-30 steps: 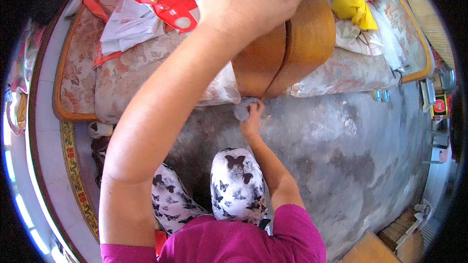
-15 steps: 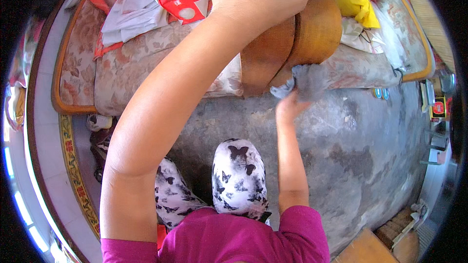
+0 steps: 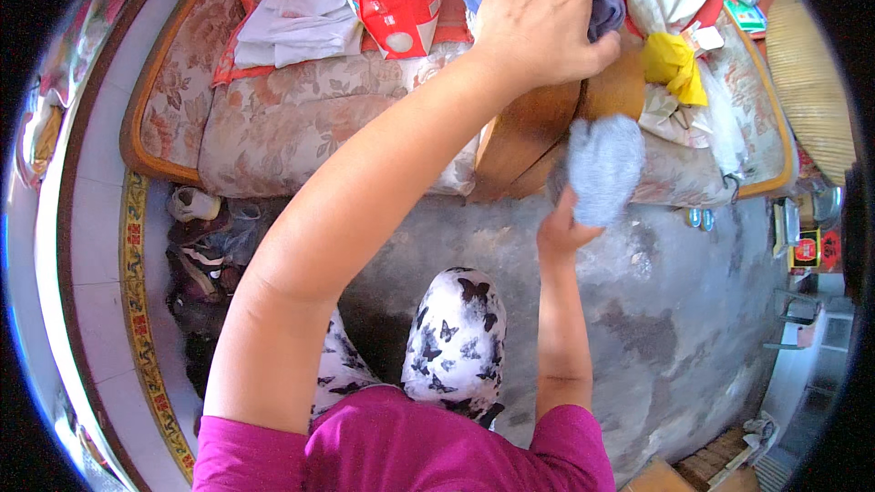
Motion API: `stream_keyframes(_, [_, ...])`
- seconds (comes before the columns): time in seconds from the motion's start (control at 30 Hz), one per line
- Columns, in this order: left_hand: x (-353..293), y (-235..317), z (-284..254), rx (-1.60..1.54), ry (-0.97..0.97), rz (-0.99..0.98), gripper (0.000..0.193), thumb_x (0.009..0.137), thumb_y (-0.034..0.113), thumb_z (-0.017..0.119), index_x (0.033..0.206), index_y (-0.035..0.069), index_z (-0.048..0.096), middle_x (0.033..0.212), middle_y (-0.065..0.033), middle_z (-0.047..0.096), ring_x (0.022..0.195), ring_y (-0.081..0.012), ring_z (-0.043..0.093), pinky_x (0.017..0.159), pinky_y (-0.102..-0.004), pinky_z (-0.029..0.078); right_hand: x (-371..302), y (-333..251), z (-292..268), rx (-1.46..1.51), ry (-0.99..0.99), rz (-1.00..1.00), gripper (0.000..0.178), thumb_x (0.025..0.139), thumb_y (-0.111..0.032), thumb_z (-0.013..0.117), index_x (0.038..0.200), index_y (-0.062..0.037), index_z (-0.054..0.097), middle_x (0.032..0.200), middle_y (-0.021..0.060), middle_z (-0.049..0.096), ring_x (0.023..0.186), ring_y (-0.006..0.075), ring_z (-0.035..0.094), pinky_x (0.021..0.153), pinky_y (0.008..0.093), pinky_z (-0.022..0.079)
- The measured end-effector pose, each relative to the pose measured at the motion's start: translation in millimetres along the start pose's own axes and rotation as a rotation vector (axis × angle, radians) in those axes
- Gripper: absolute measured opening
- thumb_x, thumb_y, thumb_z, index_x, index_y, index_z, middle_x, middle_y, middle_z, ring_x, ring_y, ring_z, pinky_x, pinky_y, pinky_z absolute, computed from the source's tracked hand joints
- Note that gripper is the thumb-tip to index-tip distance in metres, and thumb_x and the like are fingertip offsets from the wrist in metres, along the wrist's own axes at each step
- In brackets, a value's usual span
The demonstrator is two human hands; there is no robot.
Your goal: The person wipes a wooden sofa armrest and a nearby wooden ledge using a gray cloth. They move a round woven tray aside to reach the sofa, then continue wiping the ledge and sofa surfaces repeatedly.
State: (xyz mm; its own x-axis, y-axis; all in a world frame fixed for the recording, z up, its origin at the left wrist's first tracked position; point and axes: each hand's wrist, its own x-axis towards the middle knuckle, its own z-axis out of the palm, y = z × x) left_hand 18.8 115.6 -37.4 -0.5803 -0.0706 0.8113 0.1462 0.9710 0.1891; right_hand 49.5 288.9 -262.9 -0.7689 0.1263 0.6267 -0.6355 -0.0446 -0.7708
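My left hand [image 3: 542, 23] reaches far forward, its fingers spread over a bunch of blue-grey cloth [image 3: 606, 11] on top of a brown wooden block with a rounded front [image 3: 524, 141]. Part of that bunch is hidden under the hand. Lower and to the right, my right hand [image 3: 567, 232] is closed on the lower end of a light grey cloth [image 3: 603, 169], small and sock-like, raised in front of the wooden block. Motion blurs this cloth, so its exact form is unclear.
A floral sofa [image 3: 273, 146] runs along both sides of the wooden block. Folded white cloth [image 3: 301, 18] and a red bag [image 3: 392, 0] sit on its left, a yellow cloth [image 3: 674, 68] on its right. Shoes [image 3: 196, 205] stand on the grey floor [image 3: 674, 310] at left.
The view has shifted, so the sofa appears lower and farther right. My left hand's fingers now show spread on the cloth. My right hand has lifted the grey cloth, turning it upright.
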Motion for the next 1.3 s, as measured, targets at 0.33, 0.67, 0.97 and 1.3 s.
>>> stream_keyframes(0.33, [-110.2,-30.7,-51.2,-0.955,0.167,-0.63,0.027,0.101,0.01,0.061,0.126,0.002,0.055,0.115,-0.0072,0.062,0.106,-0.0155,0.058,0.094,-0.0322,0.049,-90.5,62.9,-55.6,-0.636,-0.673,0.113,0.048,0.066,0.004,0.064,0.111,-0.0121,0.071,0.123,0.0185,0.057,0.12,0.0406,0.054,0.103,0.0473,0.046])
stream_keyframes(0.67, [-238.6,15.0,-103.6,-1.997,-0.237,-1.451,0.067,0.102,0.063,0.045,0.152,0.019,0.045,0.149,-0.0094,0.052,0.137,-0.0293,0.05,0.109,-0.058,0.044,10.9,-163.9,56.1,-0.134,-0.981,-0.156,0.068,0.078,-0.028,0.083,0.135,-0.0056,0.054,0.142,0.0215,0.046,0.13,0.0423,0.046,0.111,0.0512,0.036])
stream_keyframes(0.97, [-275.2,-81.6,-228.5,-1.492,0.325,-1.226,0.047,0.1,0.027,0.067,0.139,0.003,0.056,0.13,-0.0037,0.065,0.118,-0.0171,0.062,0.105,-0.0372,0.049,125.0,-209.2,105.4,-0.707,-0.635,-0.819,0.048,0.097,-0.037,0.063,0.136,-0.0092,0.063,0.146,0.0159,0.053,0.133,0.0363,0.049,0.112,0.0508,0.035])
stream_keyframes(1.3, [-172.8,-304.4,-423.4,0.364,0.297,-0.61,0.056,0.094,-0.001,0.054,0.144,0.022,0.058,0.133,-0.017,0.062,0.124,-0.034,0.06,0.104,-0.043,0.05,155.6,-135.7,129.3,-0.85,-0.491,-0.718,0.05,0.097,-0.039,0.058,0.138,-0.0115,0.061,0.141,0.0126,0.055,0.131,0.0349,0.05,0.111,0.0484,0.035])
